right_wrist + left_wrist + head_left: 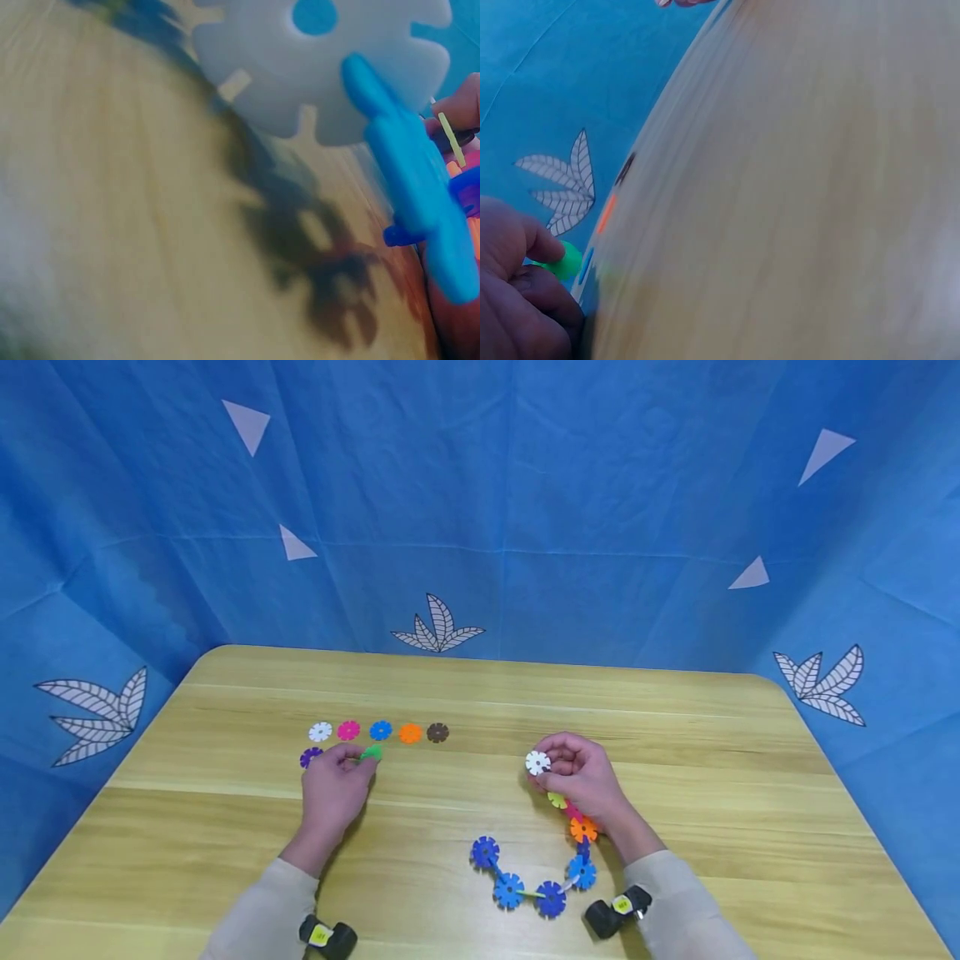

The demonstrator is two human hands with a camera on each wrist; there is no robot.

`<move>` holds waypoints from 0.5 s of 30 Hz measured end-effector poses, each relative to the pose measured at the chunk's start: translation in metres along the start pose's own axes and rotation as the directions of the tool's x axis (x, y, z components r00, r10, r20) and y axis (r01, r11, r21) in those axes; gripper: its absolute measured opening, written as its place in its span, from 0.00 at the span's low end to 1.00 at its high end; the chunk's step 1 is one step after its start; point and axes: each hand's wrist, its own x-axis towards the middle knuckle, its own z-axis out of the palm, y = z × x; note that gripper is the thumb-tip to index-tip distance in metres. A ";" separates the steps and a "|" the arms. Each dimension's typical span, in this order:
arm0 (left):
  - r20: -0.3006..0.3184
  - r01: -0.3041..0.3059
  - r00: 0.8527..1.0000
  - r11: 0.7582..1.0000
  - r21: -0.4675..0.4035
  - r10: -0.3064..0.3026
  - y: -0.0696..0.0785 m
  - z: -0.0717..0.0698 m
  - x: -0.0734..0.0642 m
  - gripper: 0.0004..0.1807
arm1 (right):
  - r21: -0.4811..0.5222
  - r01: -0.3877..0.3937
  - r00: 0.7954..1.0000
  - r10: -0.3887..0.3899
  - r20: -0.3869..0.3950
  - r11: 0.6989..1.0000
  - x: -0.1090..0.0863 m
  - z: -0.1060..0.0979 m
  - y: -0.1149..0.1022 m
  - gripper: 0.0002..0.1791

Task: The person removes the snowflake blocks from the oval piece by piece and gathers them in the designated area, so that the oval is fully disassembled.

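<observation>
My left hand [337,785] pinches a green notched disc [372,752] between thumb and finger, just in front of the row of loose discs. In the left wrist view the green disc [568,261] shows between the fingertips. On the right, my right hand [581,777] holds a white notched disc [537,763] at the end of a chain of linked discs. From that hand the chain curves past an orange disc [583,829] to a dark blue disc [484,852]. A white disc [262,75] and a blue disc [412,172] of the chain loom close in the right wrist view.
Loose discs lie in a row at the left: white [320,732], pink [348,730], blue [381,730], orange [410,732] and brown [438,732]. A purple disc [311,757] sits beside the left hand. Behind the wooden table [675,718] hangs a blue cloth [510,485].
</observation>
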 end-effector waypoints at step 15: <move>-0.006 -0.003 1.000 0.991 0.137 0.004 -0.007 -0.021 0.010 0.14 | 0.013 0.000 1.000 0.000 0.012 1.000 0.001 -0.001 0.001 0.18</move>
